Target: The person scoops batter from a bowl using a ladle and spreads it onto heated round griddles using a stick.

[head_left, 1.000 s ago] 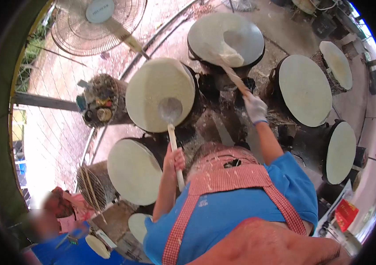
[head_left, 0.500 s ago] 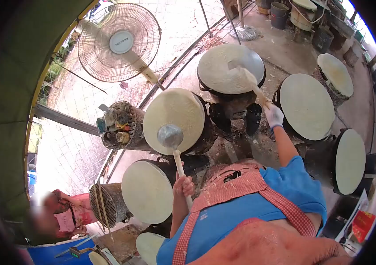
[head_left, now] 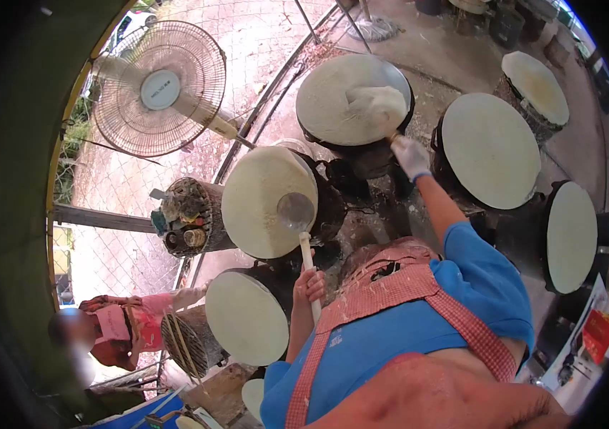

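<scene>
My left hand (head_left: 309, 286) is closed round the pale handle of a ladle (head_left: 295, 211). Its round metal bowl is over the lower right part of a pale batter sheet on a round griddle (head_left: 261, 204). My right hand (head_left: 412, 157), in a white glove, grips the short handle of a batter-coated spreader (head_left: 388, 114). The spreader's head lies on the back griddle (head_left: 326, 100), where batter covers the left and middle and bare grey metal shows at the upper right. Wet batter hides the head's exact shape.
More batter-covered griddles stand right (head_left: 490, 150), far right (head_left: 571, 236) and lower left (head_left: 247, 318). A large fan (head_left: 160, 89) is at the upper left. A basket-topped stand (head_left: 189, 214) holds small items. Another person (head_left: 122, 329) in pink is at the lower left.
My right hand has drawn the spreader toward the near right edge of the back griddle. The ladle has shifted slightly right across its sheet. The whole view has tilted a little.
</scene>
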Available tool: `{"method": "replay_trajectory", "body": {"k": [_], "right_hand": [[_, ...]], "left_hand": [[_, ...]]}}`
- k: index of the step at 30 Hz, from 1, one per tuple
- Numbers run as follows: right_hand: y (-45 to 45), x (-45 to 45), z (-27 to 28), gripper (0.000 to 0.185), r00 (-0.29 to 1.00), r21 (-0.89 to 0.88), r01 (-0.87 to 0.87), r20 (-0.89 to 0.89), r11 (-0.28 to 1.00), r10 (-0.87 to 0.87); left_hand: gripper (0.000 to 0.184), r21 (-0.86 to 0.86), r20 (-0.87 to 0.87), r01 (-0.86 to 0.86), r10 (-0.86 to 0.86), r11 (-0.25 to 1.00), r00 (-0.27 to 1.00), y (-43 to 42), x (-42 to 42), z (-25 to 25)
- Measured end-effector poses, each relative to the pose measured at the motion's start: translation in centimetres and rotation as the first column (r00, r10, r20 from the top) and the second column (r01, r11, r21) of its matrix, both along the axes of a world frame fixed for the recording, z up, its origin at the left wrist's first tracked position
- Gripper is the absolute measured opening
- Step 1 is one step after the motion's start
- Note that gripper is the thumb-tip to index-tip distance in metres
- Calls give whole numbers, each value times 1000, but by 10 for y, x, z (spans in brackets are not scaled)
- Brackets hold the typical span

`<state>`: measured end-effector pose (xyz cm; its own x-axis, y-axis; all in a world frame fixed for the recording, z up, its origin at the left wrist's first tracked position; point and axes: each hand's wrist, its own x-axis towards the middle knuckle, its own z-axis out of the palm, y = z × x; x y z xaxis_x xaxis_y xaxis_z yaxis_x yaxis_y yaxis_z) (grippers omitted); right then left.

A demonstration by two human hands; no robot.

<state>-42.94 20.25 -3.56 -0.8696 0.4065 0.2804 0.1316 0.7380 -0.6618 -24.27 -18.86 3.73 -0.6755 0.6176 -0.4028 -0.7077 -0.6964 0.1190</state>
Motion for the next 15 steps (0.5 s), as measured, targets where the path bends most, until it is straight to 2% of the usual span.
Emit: {"method": "replay_trajectory", "body": {"k": [1, 2, 3, 4, 5, 6, 8, 9, 10, 11, 12, 13, 14, 15], "right_hand": [[-11, 16, -15, 23, 995, 179, -86, 70, 980, 74], [-20, 43, -25, 23, 952, 320, -189, 291, 928, 94], [-20, 71, -12, 24, 949, 158, -102, 313, 982, 48], [3, 65, -25, 24, 954, 156, -89, 297, 984, 40], [30, 59, -45, 25, 993, 56, -2, 121, 998, -5], [41, 56, -58, 26, 997, -68, 67, -32, 995, -70], [56, 6, -26, 31, 986, -69, 163, 53, 984, -159], [51, -23, -13, 28, 980, -38, 159, 126, 987, -153], [49, -39, -5, 26, 970, -3, 149, 194, 989, -146], [41, -22, -3, 28, 990, 11, 49, 130, 999, -50], [23, 2, 0, 30, 998, 33, -48, 49, 998, 46], [16, 34, -35, 28, 988, 238, -13, 155, 971, -24], [13, 64, -36, 28, 979, 113, 26, 196, 993, -48], [18, 76, -23, 31, 929, -64, 102, 362, 993, -72]], "left_hand": [[50, -61, -9, 9, -10, 998, 1000, -1, -4, 4], [50, -114, -34, 18, -22, 993, 999, 3, -15, 5], [50, -171, -56, 27, -37, 985, 998, 3, -25, 7], [49, -227, -81, 30, -49, 973, 996, 4, -34, 7], [52, -87, -124, 82, -92, 993, 988, -5, -38, -13], [52, -101, -119, 87, -99, 991, 988, -3, -46, -17], [51, -38, 42, 53, -52, 998, 998, 3, -48, -18], [44, -276, 208, -19, 79, 961, 975, 27, -55, 15], [48, -38, 380, -11, 25, 999, 925, 21, -65, -7], [48, -27, 432, -21, 31, 999, 901, 19, -66, -13], [49, -51, 431, -10, 31, 999, 902, 18, -69, -19], [49, -75, 430, 1, 31, 997, 902, 17, -72, -23], [50, -156, 379, 31, 31, 987, 925, 13, -68, -25], [51, -241, 330, 59, 24, 969, 944, 10, -64, -27]]}}
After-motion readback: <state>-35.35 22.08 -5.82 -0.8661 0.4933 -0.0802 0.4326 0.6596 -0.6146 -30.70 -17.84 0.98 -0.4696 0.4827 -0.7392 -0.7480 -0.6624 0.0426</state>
